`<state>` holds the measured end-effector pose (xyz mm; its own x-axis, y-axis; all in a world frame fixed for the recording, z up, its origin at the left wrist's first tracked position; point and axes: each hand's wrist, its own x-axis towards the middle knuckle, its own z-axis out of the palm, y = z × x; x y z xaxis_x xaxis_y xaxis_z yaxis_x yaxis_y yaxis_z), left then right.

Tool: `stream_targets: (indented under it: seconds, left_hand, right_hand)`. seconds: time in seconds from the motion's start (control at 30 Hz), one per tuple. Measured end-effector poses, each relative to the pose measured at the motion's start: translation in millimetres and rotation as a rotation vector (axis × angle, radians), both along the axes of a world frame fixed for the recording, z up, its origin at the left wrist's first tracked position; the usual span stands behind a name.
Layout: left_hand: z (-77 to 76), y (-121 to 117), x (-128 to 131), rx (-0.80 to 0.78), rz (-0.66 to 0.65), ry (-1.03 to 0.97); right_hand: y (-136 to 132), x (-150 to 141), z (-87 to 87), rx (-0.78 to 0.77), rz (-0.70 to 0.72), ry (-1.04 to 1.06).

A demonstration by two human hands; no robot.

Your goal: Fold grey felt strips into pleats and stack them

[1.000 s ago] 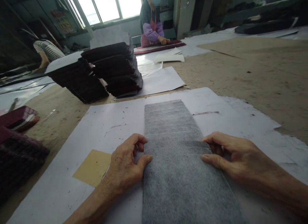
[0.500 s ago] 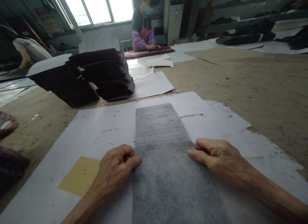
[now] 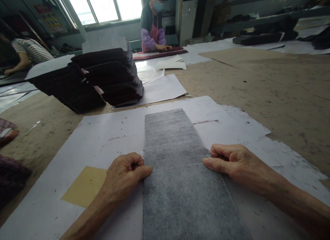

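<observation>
A long strip of grey fabric (image 3: 180, 195) with a fuzzy pale face runs away from me over a white paper sheet (image 3: 113, 130). Faint cross creases mark its far part. At its left edge my left hand (image 3: 126, 174) pinches the fabric, thumb on top and fingers curled. Opposite, my right hand (image 3: 232, 161) pinches the right edge in the same way. The fabric's near end runs out of the picture at the bottom. Beside my left wrist lies a yellow paper square (image 3: 85, 186).
Two stacks of dark fabric pieces (image 3: 110, 75) stand at the back left, pale sheets on top. A co-worker in a pink apron (image 3: 153, 33) handles dark red fabric (image 3: 165, 55) across the table (image 3: 247, 85). Another person in a striped top (image 3: 33, 49) is at far left.
Both my hands keep their pinch on the fabric; the right hand sits very slightly farther right. The view has shifted a little. The person at far left has moved an arm and head into view.
</observation>
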<state>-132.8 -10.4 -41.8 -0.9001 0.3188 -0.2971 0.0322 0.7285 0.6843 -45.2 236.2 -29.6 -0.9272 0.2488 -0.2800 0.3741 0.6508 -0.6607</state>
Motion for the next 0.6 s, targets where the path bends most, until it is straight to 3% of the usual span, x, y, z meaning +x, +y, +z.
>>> stream_targets:
  seconds: [0.23,0.4,0.6]
  left_hand:
    - [1.1,-2.8,-1.0,0.142,0.008,-0.121]
    - [2.3,-2.2,-1.4,0.078,-0.005,-0.106]
    - [4.4,1.1,-0.9,-0.018,-0.003,-0.055]
  right_hand:
    - [-1.6,2.0,6.8,-0.117,-0.018,0.053]
    - [-6.4,-1.3,1.3,0.106,-0.018,0.048]
    - [-6.3,-2.0,0.4,0.137,0.028,0.037]
